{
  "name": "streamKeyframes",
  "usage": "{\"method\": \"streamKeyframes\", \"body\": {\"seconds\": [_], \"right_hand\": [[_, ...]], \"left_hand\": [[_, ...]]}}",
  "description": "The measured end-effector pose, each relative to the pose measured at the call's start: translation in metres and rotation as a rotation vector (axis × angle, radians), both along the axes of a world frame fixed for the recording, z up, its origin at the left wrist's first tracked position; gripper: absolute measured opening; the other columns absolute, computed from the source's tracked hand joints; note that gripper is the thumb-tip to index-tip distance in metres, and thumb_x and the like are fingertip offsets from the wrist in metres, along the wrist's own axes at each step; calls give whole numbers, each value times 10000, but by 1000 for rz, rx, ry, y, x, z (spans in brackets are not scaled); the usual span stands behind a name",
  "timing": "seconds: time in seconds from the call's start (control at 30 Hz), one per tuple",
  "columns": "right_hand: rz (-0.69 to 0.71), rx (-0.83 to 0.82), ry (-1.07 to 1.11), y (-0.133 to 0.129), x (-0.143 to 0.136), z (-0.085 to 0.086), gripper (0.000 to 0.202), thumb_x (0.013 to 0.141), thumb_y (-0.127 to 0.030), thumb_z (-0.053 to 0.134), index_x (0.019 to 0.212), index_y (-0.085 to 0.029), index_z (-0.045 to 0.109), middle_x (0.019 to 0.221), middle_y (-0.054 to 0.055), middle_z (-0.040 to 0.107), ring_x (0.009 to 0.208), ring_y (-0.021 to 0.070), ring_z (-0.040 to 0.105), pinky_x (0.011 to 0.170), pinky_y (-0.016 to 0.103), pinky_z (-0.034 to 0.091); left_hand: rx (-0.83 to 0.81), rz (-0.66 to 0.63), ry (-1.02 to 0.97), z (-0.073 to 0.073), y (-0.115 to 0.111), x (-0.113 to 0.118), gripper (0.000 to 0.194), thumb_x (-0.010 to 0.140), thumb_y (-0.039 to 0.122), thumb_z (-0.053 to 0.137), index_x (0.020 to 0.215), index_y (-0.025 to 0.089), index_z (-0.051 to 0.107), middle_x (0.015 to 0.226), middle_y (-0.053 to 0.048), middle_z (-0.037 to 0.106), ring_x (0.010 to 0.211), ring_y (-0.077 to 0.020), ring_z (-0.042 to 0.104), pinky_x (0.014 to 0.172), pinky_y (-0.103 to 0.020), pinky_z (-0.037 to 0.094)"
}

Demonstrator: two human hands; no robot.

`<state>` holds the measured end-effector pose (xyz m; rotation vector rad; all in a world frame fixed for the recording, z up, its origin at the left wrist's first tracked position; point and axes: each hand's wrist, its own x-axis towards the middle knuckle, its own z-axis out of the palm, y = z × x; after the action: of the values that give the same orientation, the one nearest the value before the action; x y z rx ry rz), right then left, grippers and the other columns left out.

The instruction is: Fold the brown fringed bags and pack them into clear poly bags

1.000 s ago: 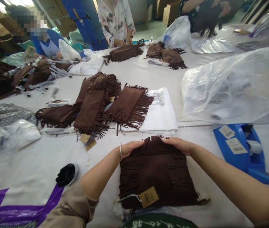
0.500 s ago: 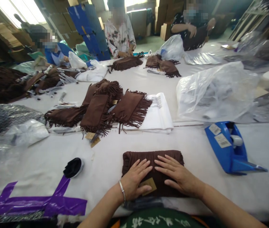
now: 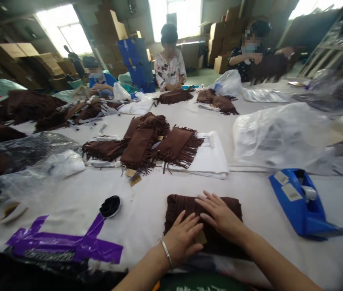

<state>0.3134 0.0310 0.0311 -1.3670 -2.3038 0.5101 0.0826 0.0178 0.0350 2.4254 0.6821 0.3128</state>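
A folded dark brown cloth bundle (image 3: 232,206) lies on the white table near its front edge. My left hand (image 3: 185,238) rests on its lower left part with fingers spread, partly over a small tan tag (image 3: 200,238). Across the upper middle of the bundle lies my right hand (image 3: 219,214), flat, its fingers apart. Neither hand grips anything. A silver bangle circles my left wrist. Just beyond are brown fringed pieces (image 3: 137,147) and a folded white cloth (image 3: 213,155).
A blue tape dispenser (image 3: 300,206) stands at the right, before a clear plastic bag (image 3: 277,133). Purple tape (image 3: 98,246) and a small black round item (image 3: 110,206) are at the left. Several people work across the table.
The view has tilted up and shifted left. My left hand has slid down toward the bundle's near side, while my right hand has moved toward its upper middle. Both remain spread.
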Motion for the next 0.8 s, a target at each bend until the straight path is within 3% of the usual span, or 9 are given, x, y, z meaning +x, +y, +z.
{"method": "streamKeyframes", "body": {"seconds": [0.1, 0.2, 0.3, 0.4, 0.47, 0.57, 0.63, 0.7, 0.8], "right_hand": [[45, 67, -143, -21, -12, -38, 555, 891, -441, 478, 1401, -286, 324, 1442, 40, 375, 1321, 271, 342, 1090, 553, 263], [64, 126, -193, -29, -10, -62, 631, 862, -485, 496, 1423, -309, 266, 1455, 16, 345, 1316, 285, 350, 1084, 551, 275], [81, 169, -181, -25, -5, -71, 661, 836, -515, 516, 1420, -337, 265, 1449, -7, 351, 1298, 301, 376, 1062, 545, 312], [72, 205, -193, -23, -5, -68, 669, 830, -529, 517, 1420, -342, 263, 1445, -5, 357, 1282, 307, 398, 1036, 540, 346], [62, 217, -206, -25, -6, -63, 655, 839, -529, 510, 1418, -339, 270, 1439, 1, 369, 1279, 297, 406, 1032, 523, 359], [59, 205, -217, -25, -7, -54, 613, 867, -512, 482, 1416, -325, 281, 1436, 0, 378, 1286, 265, 401, 1041, 486, 368], [60, 186, -223, -24, -7, -48, 589, 887, -495, 461, 1417, -314, 280, 1437, -4, 380, 1298, 248, 386, 1052, 474, 362], [59, 166, -227, -22, -7, -44, 570, 901, -480, 444, 1418, -307, 276, 1437, -6, 381, 1310, 236, 367, 1064, 472, 348], [54, 144, -217, -22, -7, -39, 554, 911, -463, 438, 1416, -294, 285, 1440, 1, 378, 1319, 227, 353, 1079, 466, 327]], "left_hand": [[-5, 163, -167, 6, -9, -30, 312, 925, 313, 462, 1211, 224, 547, 1171, -51, 632, 1184, -196, 510, 1123, -433, 253], [43, 686, -261, 9, 0, -86, 254, 922, 316, 455, 1091, 229, 623, 1039, -65, 674, 1003, -201, 604, 1011, -392, 406], [156, 1148, -240, 16, 19, -154, 253, 888, 376, 502, 1026, 232, 657, 1052, -97, 646, 1080, -266, 537, 1026, -443, 369], [233, 1281, 7, 19, 38, -204, 164, 795, 304, 603, 905, 229, 697, 1095, -105, 620, 1249, -322, 367, 1083, -495, 258], [237, 1302, 236, 16, 49, -221, 95, 710, 221, 646, 785, 226, 704, 1153, -98, 606, 1305, -355, 278, 1073, -541, 222], [234, 1283, 377, 11, 68, -221, 52, 653, 185, 651, 609, 212, 657, 1160, -82, 617, 1337, -383, 215, 1066, -589, 158], [208, 1250, 265, 12, 84, -203, 83, 675, 221, 641, 593, 221, 646, 1114, -81, 642, 1328, -362, 259, 1086, -550, 167], [120, 1128, 49, 17, 98, -170, 73, 727, 274, 623, 730, 244, 690, 1101, -75, 651, 1285, -310, 363, 1103, -458, 222], [-85, 818, -195, 21, 108, -105, 309, 807, 353, 587, 1092, 251, 648, 1232, -45, 590, 1246, -238, 435, 1113, -361, 255]]}}
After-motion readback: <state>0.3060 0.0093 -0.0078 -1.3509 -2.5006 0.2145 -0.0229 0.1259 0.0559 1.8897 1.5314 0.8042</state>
